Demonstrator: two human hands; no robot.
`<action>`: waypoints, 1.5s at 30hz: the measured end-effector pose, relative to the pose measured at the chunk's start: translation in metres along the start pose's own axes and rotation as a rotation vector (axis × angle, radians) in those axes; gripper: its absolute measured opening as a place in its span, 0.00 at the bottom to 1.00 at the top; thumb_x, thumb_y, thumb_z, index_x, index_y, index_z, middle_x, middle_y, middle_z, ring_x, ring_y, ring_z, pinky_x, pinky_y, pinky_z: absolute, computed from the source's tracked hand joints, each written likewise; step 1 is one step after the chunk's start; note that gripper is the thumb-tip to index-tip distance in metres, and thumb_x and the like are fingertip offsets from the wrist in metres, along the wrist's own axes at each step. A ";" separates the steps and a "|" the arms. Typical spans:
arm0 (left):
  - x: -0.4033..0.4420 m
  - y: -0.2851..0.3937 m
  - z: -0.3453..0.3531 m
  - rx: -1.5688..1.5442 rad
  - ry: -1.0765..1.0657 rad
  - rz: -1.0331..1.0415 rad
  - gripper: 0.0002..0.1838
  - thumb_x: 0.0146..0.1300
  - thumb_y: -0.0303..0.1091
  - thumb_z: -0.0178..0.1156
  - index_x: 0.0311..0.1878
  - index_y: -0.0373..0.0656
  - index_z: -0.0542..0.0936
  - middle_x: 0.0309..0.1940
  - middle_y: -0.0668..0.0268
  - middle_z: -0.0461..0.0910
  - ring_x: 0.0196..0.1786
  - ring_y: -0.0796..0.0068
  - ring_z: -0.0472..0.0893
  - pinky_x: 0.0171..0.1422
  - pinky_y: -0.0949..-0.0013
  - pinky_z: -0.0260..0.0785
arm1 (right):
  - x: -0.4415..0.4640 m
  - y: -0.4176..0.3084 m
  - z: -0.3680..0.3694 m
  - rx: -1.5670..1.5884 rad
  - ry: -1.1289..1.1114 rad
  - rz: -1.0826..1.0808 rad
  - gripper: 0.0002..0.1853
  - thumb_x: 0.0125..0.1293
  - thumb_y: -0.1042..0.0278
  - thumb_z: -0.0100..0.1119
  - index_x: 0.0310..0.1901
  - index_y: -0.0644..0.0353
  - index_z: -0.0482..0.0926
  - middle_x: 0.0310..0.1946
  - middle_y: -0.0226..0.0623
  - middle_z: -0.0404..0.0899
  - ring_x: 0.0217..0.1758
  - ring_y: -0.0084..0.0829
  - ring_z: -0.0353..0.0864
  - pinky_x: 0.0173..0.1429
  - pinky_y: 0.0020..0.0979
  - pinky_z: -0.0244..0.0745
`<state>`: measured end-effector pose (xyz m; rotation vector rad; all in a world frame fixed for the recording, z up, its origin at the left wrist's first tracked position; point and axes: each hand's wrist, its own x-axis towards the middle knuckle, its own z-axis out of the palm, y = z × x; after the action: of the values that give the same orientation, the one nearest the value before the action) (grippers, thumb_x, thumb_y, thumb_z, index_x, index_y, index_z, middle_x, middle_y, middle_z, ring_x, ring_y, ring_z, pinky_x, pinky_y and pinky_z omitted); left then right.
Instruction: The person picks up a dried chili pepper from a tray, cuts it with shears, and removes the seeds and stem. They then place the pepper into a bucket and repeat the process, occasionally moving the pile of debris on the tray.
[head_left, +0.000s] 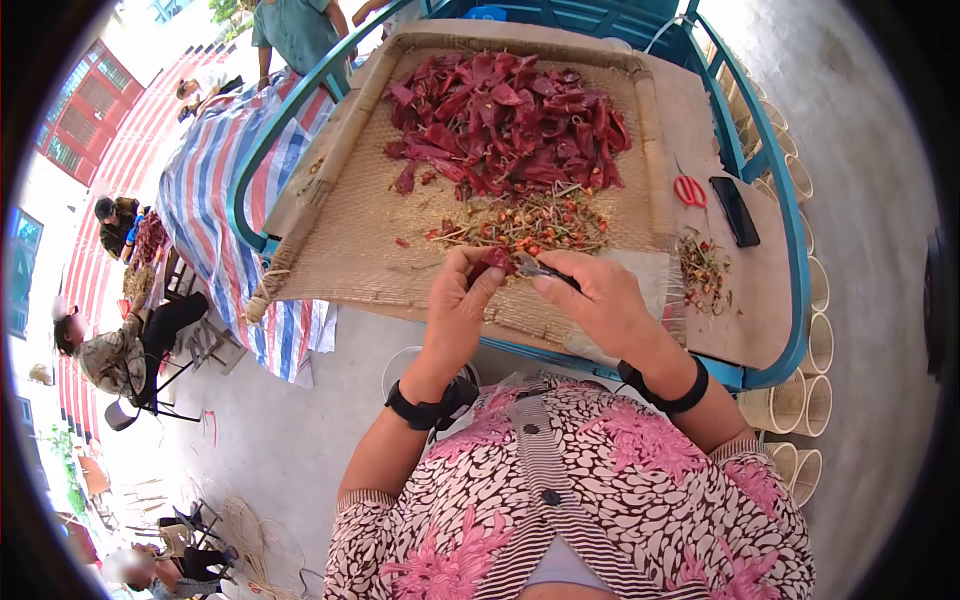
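My left hand (458,310) pinches a dark red dried chili pepper (496,259) between thumb and fingers. Closed round a small dark-handled tool with a metal tip (556,273), my right hand (605,305) brings that tip close to the pepper's end; the tool's exact kind is partly hidden by the fingers. Both hands are over the near edge of a woven tray (350,200). Just beyond them lies a scatter of cut stems and orange-red caps (560,222). A large heap of dried red peppers (510,120) covers the tray's far part.
Red-handled scissors (690,191), a black phone (735,211) and a small pile of stem bits (703,268) lie on board to the right. A teal metal rail (800,300) surrounds it. Striped sheeting (220,180) and several people are at left; pale baskets (818,340) line the right.
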<state>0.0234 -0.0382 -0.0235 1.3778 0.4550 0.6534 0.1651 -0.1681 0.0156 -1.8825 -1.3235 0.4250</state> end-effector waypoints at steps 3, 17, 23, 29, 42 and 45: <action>-0.002 -0.005 0.015 -0.013 0.029 0.027 0.08 0.70 0.26 0.55 0.50 0.36 0.73 0.44 0.68 0.78 0.45 0.81 0.75 0.53 0.76 0.67 | -0.006 0.002 -0.011 -0.074 0.009 -0.022 0.16 0.67 0.53 0.55 0.45 0.56 0.80 0.32 0.44 0.81 0.37 0.47 0.81 0.39 0.43 0.72; -0.023 -0.017 0.048 0.388 0.261 0.297 0.07 0.68 0.22 0.56 0.48 0.36 0.76 0.40 0.63 0.78 0.43 0.77 0.77 0.49 0.75 0.68 | -0.020 0.020 -0.032 0.240 -0.178 0.076 0.17 0.66 0.52 0.58 0.45 0.58 0.81 0.34 0.48 0.81 0.38 0.45 0.82 0.41 0.41 0.73; -0.022 -0.018 0.053 0.148 0.229 0.220 0.06 0.68 0.21 0.56 0.46 0.37 0.77 0.36 0.65 0.76 0.40 0.77 0.75 0.46 0.75 0.67 | -0.028 0.014 -0.028 -0.019 -0.029 -0.015 0.17 0.66 0.53 0.57 0.43 0.59 0.80 0.32 0.47 0.81 0.37 0.48 0.81 0.40 0.43 0.73; -0.013 -0.017 0.044 0.697 0.292 0.528 0.07 0.68 0.22 0.56 0.48 0.37 0.77 0.38 0.67 0.78 0.41 0.79 0.75 0.46 0.75 0.68 | -0.016 0.005 -0.015 0.044 -0.026 0.046 0.16 0.68 0.54 0.55 0.41 0.60 0.79 0.29 0.42 0.80 0.34 0.46 0.80 0.38 0.42 0.72; -0.007 -0.009 0.043 -0.234 0.094 0.351 0.06 0.73 0.26 0.51 0.50 0.38 0.72 0.42 0.66 0.78 0.45 0.80 0.75 0.56 0.75 0.66 | -0.007 0.009 0.006 1.455 -0.353 0.366 0.16 0.74 0.52 0.51 0.44 0.58 0.78 0.22 0.20 0.67 0.17 0.11 0.59 0.19 0.20 0.54; -0.003 -0.005 0.033 -0.277 0.069 0.220 0.08 0.75 0.32 0.50 0.49 0.38 0.72 0.43 0.65 0.78 0.48 0.79 0.75 0.59 0.73 0.65 | -0.005 0.002 0.007 0.809 -0.030 0.013 0.16 0.72 0.53 0.55 0.46 0.58 0.79 0.25 0.27 0.74 0.20 0.22 0.71 0.22 0.26 0.64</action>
<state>0.0433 -0.0655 -0.0231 1.1529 0.2570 0.9107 0.1599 -0.1700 0.0084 -1.2041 -0.9441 0.8476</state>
